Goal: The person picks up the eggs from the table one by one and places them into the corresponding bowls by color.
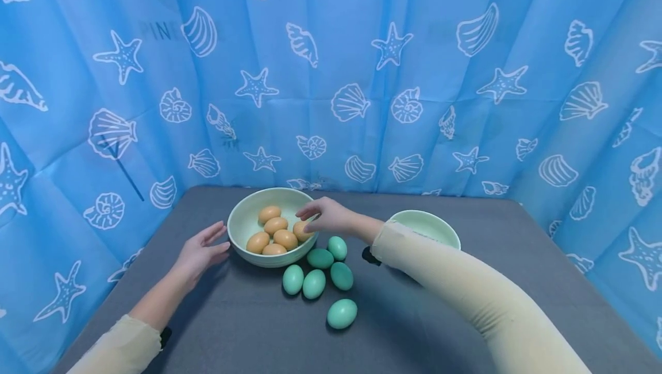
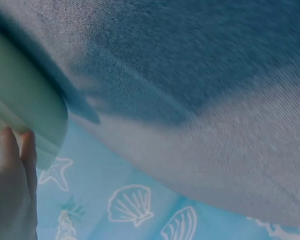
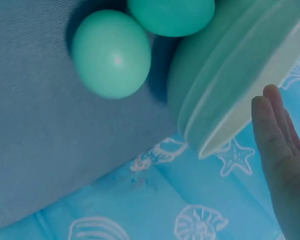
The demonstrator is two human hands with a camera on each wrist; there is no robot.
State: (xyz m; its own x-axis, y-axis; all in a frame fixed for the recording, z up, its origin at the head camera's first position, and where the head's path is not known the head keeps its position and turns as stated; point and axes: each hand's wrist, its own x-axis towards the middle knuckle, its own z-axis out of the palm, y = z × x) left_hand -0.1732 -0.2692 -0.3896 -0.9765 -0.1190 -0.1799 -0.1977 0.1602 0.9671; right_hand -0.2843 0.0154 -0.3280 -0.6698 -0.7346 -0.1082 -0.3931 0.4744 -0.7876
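Observation:
A pale green bowl [image 1: 242, 216] stands left of the table's middle with several brown eggs [image 1: 285, 239] inside. My left hand [image 1: 199, 252] is at the bowl's left side, its extended fingers right at the rim; the left wrist view has the fingertips against the bowl wall [image 2: 35, 100]. Over the bowl's right rim reaches my right hand [image 1: 333, 216], fingers relaxed and nothing held, partly covering one brown egg [image 1: 301, 230]. Several green eggs [image 1: 314, 284] lie on the table in front of the bowl, two of them close beside its wall in the right wrist view.
A second pale green bowl [image 1: 426, 226] sits to the right, partly hidden behind my right sleeve [image 1: 455, 276]. The grey table [image 1: 248, 328] carries everything. A blue shell-patterned curtain [image 1: 331, 75] hangs around its back and sides.

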